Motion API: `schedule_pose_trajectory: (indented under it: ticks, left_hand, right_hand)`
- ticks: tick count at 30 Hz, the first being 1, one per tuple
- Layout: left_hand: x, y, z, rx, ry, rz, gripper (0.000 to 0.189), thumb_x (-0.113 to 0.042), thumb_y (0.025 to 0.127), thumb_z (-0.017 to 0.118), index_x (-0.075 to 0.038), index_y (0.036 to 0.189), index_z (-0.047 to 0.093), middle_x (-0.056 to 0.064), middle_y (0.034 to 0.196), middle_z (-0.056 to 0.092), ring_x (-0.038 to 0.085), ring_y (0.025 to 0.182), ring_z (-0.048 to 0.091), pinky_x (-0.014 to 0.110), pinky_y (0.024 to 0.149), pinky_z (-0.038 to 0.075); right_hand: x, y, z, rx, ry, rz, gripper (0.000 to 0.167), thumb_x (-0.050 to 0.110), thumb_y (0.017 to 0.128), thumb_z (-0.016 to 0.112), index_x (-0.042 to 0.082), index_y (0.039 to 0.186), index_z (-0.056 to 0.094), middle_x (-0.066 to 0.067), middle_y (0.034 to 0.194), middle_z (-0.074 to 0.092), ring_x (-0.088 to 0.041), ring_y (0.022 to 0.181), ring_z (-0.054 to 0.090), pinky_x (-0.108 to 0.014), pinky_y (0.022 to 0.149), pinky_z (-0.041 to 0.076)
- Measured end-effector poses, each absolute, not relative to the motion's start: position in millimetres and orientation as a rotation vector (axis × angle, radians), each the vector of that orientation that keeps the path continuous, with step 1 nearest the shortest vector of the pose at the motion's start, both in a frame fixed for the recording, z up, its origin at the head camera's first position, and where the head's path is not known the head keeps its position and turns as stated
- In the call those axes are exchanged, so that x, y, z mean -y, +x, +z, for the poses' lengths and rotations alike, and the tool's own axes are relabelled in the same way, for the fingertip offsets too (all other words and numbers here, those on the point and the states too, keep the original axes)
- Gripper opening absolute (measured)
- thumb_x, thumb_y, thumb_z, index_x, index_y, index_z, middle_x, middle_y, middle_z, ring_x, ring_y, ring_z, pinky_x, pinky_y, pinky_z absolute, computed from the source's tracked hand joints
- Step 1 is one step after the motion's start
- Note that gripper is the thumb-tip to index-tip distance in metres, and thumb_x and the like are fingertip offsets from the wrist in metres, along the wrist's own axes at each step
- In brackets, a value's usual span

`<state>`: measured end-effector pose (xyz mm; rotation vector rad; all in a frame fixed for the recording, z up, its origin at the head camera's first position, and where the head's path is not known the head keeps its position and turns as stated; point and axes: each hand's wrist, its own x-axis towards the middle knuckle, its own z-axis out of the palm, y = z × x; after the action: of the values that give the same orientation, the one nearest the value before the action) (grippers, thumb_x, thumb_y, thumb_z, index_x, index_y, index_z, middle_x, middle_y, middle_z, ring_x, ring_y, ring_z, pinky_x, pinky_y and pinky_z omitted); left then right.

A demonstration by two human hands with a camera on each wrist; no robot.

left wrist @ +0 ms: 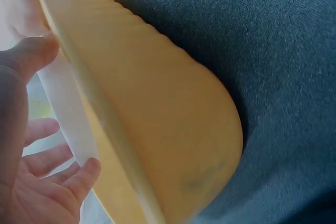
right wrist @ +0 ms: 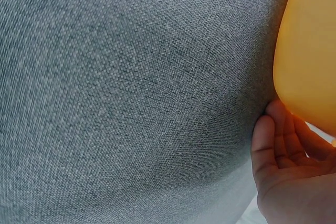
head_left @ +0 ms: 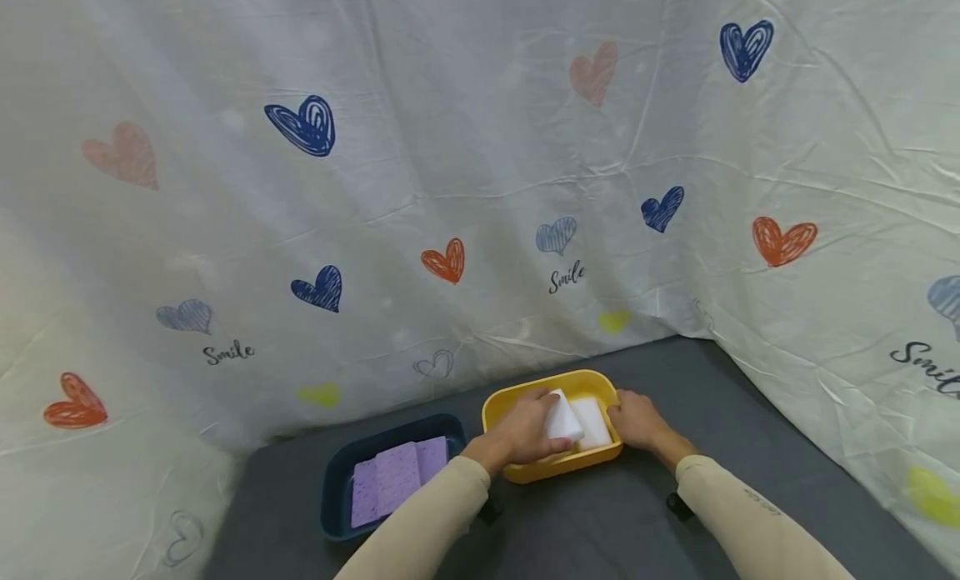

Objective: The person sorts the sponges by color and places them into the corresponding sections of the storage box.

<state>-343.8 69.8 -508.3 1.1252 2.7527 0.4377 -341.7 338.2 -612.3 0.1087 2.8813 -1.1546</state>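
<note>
A yellow plastic bin (head_left: 566, 464) stands on the dark cloth, with a white sponge-like block (head_left: 592, 423) lying in it. Over the left part of the bin, my left hand (head_left: 525, 427) grips a second white block (head_left: 562, 419), which is tilted. In the left wrist view, the thumb and fingers lie on opposite edges of that block (left wrist: 67, 106), close behind the bin's rim. My right hand (head_left: 637, 420) holds the bin's right end at the rim. The right wrist view has its fingers (right wrist: 263, 142) curled against the bin's outer wall (right wrist: 310, 51); the thumb is hidden.
Left of the yellow bin is a dark blue bin (head_left: 330, 492) with several purple speckled sponges (head_left: 397, 476) in it; my left forearm partly covers it. The dark grey cloth (head_left: 585, 530) meets a white curtain (head_left: 480, 147) with printed hearts at the back and right.
</note>
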Motion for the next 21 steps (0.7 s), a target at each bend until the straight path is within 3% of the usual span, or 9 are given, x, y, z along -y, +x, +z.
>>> schedule_pose_trajectory:
  ticks: [5, 8, 15, 21]
  left_hand:
    - [-78, -346, -518, -2.737, 1.080, 0.386, 0.080, -0.053, 0.096, 0.081, -0.014, 0.160, 0.055, 0.014, 0.165, 0.052, 0.030, 0.141, 0.059, 0.046, 0.120, 0.051]
    - [-81, -348, -523, -2.725, 1.100, 0.367, 0.079, -0.052, 0.097, 0.081, -0.013, 0.161, 0.054, 0.016, 0.166, 0.051, 0.033, 0.146, 0.057, 0.048, 0.123, 0.048]
    - [-88, -353, -532, -2.712, 1.171, 0.340, 0.077, -0.047, 0.096, 0.083, -0.010, 0.158, 0.056, 0.017, 0.163, 0.054, 0.032, 0.145, 0.056, 0.045, 0.122, 0.049]
    - [-94, -359, -538, -2.711, 1.184, 0.331, 0.078, -0.045, 0.094, 0.087, -0.011, 0.158, 0.057, 0.014, 0.161, 0.056, 0.029, 0.142, 0.059, 0.044, 0.121, 0.049]
  right_hand:
    - [-329, -325, -588, -2.898, 0.087, -1.191, 0.025, 0.015, 0.109, 0.045, -0.003, 0.109, 0.063, -0.011, 0.081, 0.056, -0.025, 0.067, 0.056, -0.035, 0.061, 0.046]
    - [-332, -331, -597, -2.912, 0.087, -1.188, 0.024, 0.017, 0.108, 0.046, 0.000, 0.108, 0.063, -0.009, 0.081, 0.055, -0.024, 0.067, 0.055, -0.034, 0.061, 0.046]
    - [-341, -346, -620, -2.897, 0.135, -1.160, 0.027, 0.021, 0.109, 0.048, 0.000, 0.115, 0.065, -0.007, 0.083, 0.059, -0.022, 0.069, 0.059, -0.033, 0.061, 0.048]
    - [-335, -337, -603, -2.902, 0.149, -1.174, 0.026, 0.016, 0.107, 0.049, -0.002, 0.116, 0.065, -0.008, 0.083, 0.060, -0.022, 0.070, 0.059, -0.031, 0.062, 0.048]
